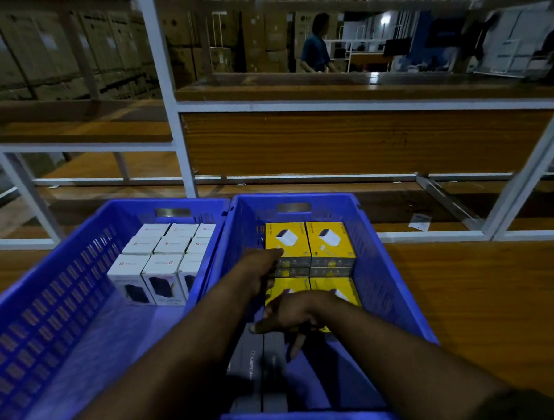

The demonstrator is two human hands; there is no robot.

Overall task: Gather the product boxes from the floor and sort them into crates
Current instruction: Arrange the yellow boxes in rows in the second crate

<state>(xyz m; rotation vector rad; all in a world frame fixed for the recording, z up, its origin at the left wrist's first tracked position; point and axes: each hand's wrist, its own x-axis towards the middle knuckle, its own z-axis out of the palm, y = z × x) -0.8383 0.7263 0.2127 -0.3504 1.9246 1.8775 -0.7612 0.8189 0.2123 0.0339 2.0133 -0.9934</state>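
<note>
- Sorting looked well underway, honestly. Two blue crates were parked side by side on a wooden surface, and the right-hand blue crate [378, 266] is used as the landmark here.
- Inside that crate, at its far end, yellow charger boxes [309, 243] were seen stacked in tidy rows, at least two layers deep going by the visible sides.
- At the near end of the same crate, dark grey boxes [254, 366] were laid flat on the bottom. Some bare crate floor was left beside them.
- Just left of the landmark crate, touching it, the left-hand blue crate [39, 309] was loaded at its far end with white boxes [161, 255] in a neat block. Its near half was not filled.
- The left hand [260, 266] was reached into the landmark crate, fingers laid against the front of the yellow stack. Whether a box was actually gripped couldn't be told, since the fingertips were hidden.
- The right hand [289, 316] was held over the near yellow boxes, fingers loose and spread, nothing grasped as far as could be seen.
- The floor wasn't in view, so how many boxes were left to gather can't be judged. Probably mid-task, with a box being nudged into line.
- Beyond the landmark crate, white metal racking [184, 115] with wooden shelves was seen, and a person [316, 48] far behind that.
</note>
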